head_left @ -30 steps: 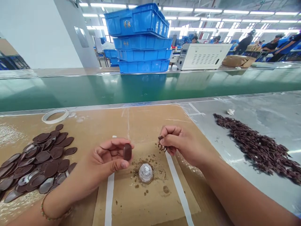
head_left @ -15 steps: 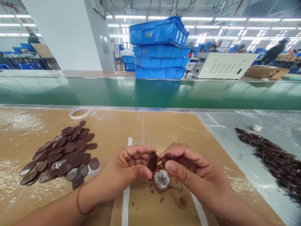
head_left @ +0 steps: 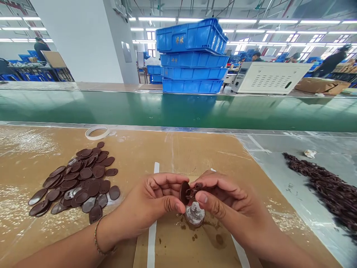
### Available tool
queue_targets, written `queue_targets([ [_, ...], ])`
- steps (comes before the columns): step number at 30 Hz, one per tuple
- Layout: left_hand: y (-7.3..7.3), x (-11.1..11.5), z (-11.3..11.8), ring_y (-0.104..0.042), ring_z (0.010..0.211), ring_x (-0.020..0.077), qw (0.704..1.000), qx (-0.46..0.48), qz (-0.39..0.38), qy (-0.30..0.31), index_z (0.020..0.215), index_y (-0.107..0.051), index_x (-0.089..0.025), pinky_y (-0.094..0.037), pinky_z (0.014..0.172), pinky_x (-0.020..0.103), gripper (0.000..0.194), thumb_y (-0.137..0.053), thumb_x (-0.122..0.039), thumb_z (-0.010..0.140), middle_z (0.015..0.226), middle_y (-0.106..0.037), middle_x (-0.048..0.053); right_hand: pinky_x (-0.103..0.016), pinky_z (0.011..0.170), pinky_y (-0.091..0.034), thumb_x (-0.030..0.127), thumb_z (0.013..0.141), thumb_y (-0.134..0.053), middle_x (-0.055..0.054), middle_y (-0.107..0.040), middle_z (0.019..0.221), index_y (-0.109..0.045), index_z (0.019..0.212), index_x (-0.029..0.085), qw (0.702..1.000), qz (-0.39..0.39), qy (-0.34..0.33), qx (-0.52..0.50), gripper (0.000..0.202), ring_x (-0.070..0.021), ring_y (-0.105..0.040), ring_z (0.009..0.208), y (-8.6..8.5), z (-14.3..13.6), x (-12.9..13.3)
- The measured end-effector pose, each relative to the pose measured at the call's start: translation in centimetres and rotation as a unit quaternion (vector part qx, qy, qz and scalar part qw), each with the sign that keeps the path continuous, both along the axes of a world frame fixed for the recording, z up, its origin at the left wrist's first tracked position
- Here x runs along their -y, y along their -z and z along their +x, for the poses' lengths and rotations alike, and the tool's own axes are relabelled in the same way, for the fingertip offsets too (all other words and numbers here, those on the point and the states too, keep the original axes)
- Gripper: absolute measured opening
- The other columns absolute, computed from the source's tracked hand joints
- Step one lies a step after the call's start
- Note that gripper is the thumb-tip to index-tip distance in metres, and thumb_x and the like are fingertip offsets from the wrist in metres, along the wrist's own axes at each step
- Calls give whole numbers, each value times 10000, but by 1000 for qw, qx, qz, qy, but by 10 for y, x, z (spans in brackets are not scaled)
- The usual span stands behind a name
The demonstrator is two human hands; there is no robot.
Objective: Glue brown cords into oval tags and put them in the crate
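Observation:
My left hand pinches a flat brown oval disc between thumb and fingers, tilted almost on edge. Close against its right side, my right hand grips a small dark brown curled piece at thumb and fingertips. The piece meets the disc; whether they are joined I cannot tell. Just below both hands stands a small clear round container with whitish, wet-looking contents. Brown drips spot the board around it. A heap of similar brown oval discs lies left of my left arm.
A long pile of dark brown curled pieces lies on the right. A white tape roll sits behind the discs. Beyond runs a green belt, then stacked blue crates and a white metal box. People are in the background.
The disc has turned more edge-on and closer to the curled piece in my right hand. The whole view has shifted slightly, moving things a little to the right.

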State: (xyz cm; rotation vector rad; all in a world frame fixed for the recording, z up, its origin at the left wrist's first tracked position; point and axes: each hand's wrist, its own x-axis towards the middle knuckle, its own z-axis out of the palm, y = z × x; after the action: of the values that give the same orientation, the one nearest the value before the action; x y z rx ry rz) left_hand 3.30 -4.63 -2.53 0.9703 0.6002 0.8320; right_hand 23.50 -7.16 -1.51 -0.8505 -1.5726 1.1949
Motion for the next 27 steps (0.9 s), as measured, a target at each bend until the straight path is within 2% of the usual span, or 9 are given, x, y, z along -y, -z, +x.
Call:
queue_targets([
  [7,-2,0,3,-627,722,93,1000,5,-17,-19,912,-812,-250,-525,734,208,307,-865,-75,666,775,-723,7,-254,707,-495,219,998,-622,14,-674,853,-684,972,273,991,98,12,88,87,-127,-615,779,2,1,2],
  [14,-4,0,5,-621,686,65,999,19,-34,-20,887,-808,-227,-505,695,168,273,-886,-102,657,733,-707,-8,-257,708,-484,150,983,-602,31,-673,855,-685,995,299,981,140,16,131,172,-125,-621,788,0,0,2],
  [19,-2,-1,5,-627,665,78,999,20,-32,-24,890,-806,-205,-510,677,172,273,-910,-159,642,671,-701,1,-278,698,-480,183,982,-608,4,-671,827,-699,925,251,982,116,19,146,128,-145,-621,769,-1,0,3],
  [23,-1,-2,5,-641,653,88,998,10,-39,-39,852,-804,-198,-523,674,183,263,-903,-129,619,684,-720,5,-277,703,-473,207,990,-610,-2,-677,821,-721,906,245,984,103,12,145,143,-145,-624,765,-4,-2,3],
  [27,-3,-4,3,-647,637,94,998,-9,-27,-60,778,-796,-188,-519,658,184,207,-886,-114,608,656,-727,8,-259,646,-438,272,998,-613,2,-637,743,-732,853,226,988,53,16,144,193,-130,-576,686,-8,-7,1],
])
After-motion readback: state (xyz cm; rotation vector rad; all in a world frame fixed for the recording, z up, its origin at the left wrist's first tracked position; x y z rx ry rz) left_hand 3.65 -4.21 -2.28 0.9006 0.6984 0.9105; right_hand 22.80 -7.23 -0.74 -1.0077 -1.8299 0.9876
